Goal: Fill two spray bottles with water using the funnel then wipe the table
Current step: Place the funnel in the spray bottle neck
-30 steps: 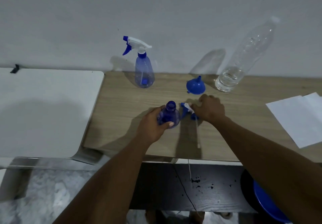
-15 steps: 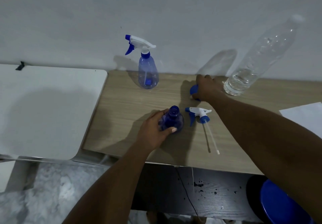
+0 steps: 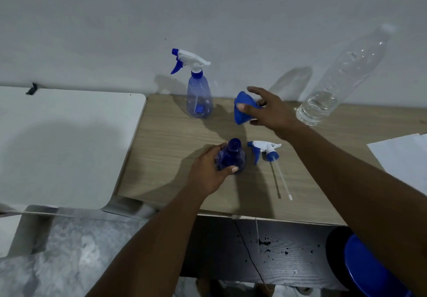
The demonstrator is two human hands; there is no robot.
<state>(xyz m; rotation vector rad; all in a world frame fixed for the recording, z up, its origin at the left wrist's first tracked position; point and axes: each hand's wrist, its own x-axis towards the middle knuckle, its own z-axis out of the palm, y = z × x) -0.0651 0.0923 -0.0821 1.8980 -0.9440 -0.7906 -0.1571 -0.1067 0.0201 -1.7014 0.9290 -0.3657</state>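
My left hand (image 3: 209, 170) grips an uncapped blue spray bottle (image 3: 231, 157) standing upright on the wooden table (image 3: 166, 149). Its spray head (image 3: 264, 150) with a long white tube lies on the table just right of it. My right hand (image 3: 269, 110) holds the blue funnel (image 3: 242, 107) lifted off the table behind the open bottle. A second blue spray bottle (image 3: 199, 95), capped with its trigger head, stands at the back by the wall. A tall clear water bottle (image 3: 335, 82), holding a little water at the bottom, stands at the back right.
White paper sheets (image 3: 402, 155) lie at the table's right edge. A white tabletop (image 3: 60, 144) adjoins on the left. Below the front edge is a dark shelf with a thin cable, and a blue round object (image 3: 369, 271) sits at lower right.
My right hand let go of the spray head, reached back to the funnel and has picked it up. My left hand stayed on the open bottle.
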